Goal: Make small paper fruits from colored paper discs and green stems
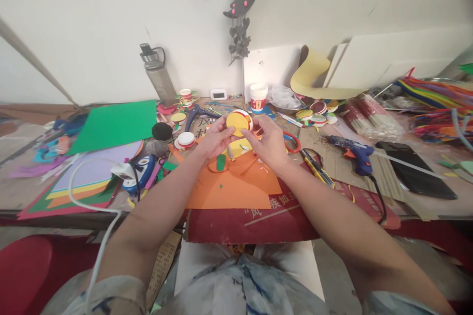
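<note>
Between both hands I hold a small round piece cut from a paper cup (236, 123), with a yellow paper disc facing me and a red and white rim behind it. My left hand (218, 135) grips its left side, thumb on the lower edge. My right hand (269, 141) closes on the right side, its thumb at the disc's bottom. Below the hands lie orange paper sheets (236, 187) with a cut-out and a scrap of green paper (220, 162). Red-handled scissors (292, 142) rest just right of my right hand.
A blue glue gun (351, 152), a yellow utility knife (318, 167) and a black phone (417, 170) lie right. Green paper (114, 125) and a white cable (72, 177) are left. A paper cup (258, 97), a bottle (158, 76) and a small clock (218, 94) stand behind.
</note>
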Motion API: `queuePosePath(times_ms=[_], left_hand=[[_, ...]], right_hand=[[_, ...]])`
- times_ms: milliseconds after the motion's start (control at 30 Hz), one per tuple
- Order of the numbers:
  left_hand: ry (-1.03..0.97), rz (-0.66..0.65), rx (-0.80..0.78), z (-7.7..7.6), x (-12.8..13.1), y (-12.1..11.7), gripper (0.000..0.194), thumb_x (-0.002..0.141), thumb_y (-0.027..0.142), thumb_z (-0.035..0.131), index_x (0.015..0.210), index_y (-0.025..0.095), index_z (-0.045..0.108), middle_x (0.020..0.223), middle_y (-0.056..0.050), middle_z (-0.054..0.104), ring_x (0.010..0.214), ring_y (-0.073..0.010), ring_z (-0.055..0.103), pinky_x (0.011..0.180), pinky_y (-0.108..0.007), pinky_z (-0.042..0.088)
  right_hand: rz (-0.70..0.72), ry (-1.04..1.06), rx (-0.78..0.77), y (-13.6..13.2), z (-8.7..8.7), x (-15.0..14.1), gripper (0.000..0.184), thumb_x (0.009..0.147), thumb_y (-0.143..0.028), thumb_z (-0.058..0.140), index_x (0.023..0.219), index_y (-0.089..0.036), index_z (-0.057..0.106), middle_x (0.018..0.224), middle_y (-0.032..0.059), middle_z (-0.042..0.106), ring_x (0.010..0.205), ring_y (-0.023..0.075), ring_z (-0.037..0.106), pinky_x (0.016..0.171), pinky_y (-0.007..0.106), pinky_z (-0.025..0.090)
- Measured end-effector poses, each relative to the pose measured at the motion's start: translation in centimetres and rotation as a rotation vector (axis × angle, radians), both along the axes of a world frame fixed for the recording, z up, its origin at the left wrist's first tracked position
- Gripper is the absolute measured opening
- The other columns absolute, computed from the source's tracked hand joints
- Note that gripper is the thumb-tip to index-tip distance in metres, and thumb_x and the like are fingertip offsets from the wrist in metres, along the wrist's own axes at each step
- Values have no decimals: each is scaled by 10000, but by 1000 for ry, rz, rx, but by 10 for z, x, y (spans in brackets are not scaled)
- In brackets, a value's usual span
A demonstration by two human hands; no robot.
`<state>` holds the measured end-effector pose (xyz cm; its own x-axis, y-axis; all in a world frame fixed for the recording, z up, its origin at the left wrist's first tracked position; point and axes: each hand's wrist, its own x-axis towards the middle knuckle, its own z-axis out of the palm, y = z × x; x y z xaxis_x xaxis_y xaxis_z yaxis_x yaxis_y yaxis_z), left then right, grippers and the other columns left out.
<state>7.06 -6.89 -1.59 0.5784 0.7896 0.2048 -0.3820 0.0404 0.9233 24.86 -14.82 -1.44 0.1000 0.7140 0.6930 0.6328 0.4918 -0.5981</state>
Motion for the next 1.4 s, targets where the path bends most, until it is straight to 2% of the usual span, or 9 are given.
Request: queuePosePath(times_ms=[333,467,600,767,1000,1133,1200,1300,1400], left_hand=[[-17,15,1,3,3,-2,677,627,445,1052,1175,219,725,1187,-90,827,1308,-322,742,1135,-516,620],[7,99,45,2,4,0,740,599,444,1059,1229,217,743,1222,-92,823,1221,-292,764,1008,-412,664],[7,130,112,2,5,1,819,602,512,1047,1307,224,746,1318,-104,803,1135,-261,769,848,-315,625],[-40,175,138,1,10,-2,793,558,455,1070,1241,201,757,1256,-107,821,1169,-279,756,993,-376,585],[-51,333,5,0,25,-14,603,526,411,1066,982,175,751,992,-39,823,838,-128,691,770,-249,521],[-67,362,-44,6,19,-5,495,573,346,1020,952,168,756,922,-17,797,798,-109,682,692,-222,473],[-124,404,-69,10,11,4,426,594,304,990,911,175,737,896,-2,790,765,-97,671,662,-211,454],[-186,510,-167,15,-3,20,368,620,249,942,881,201,688,841,25,768,701,-90,652,636,-215,447],[-264,632,-271,17,-18,34,336,653,198,896,882,226,651,834,37,768,717,-99,679,618,-216,443]], right_hand=[[12,37,-5,-3,0,-2,461,1007,-720,622,932,-266,646,891,74,657,869,276,631,857,472,571],[106,340,-186,5,-6,-2,548,916,-808,678,957,-263,635,826,18,620,763,215,605,767,401,576],[389,739,-423,13,-8,-1,634,718,-814,863,886,-259,606,746,-36,595,659,140,574,662,296,558],[506,1043,-490,13,-7,-6,647,566,-650,1030,880,-237,644,755,-49,652,624,83,561,608,219,532],[435,939,-392,11,-9,-9,604,603,-577,1029,891,-245,614,699,-94,573,564,62,490,551,212,445],[409,695,-572,12,-9,-3,637,587,-649,1008,910,-229,656,598,-111,479,479,63,351,461,236,284],[413,572,-635,11,-4,1,634,630,-745,949,835,-209,678,542,-116,377,464,66,295,448,246,258],[552,473,-622,3,12,8,645,703,-813,886,757,-203,685,536,-109,307,473,73,272,446,251,286],[785,403,-625,-14,35,19,594,789,-754,884,764,-190,699,558,-89,376,481,62,293,456,228,286]])
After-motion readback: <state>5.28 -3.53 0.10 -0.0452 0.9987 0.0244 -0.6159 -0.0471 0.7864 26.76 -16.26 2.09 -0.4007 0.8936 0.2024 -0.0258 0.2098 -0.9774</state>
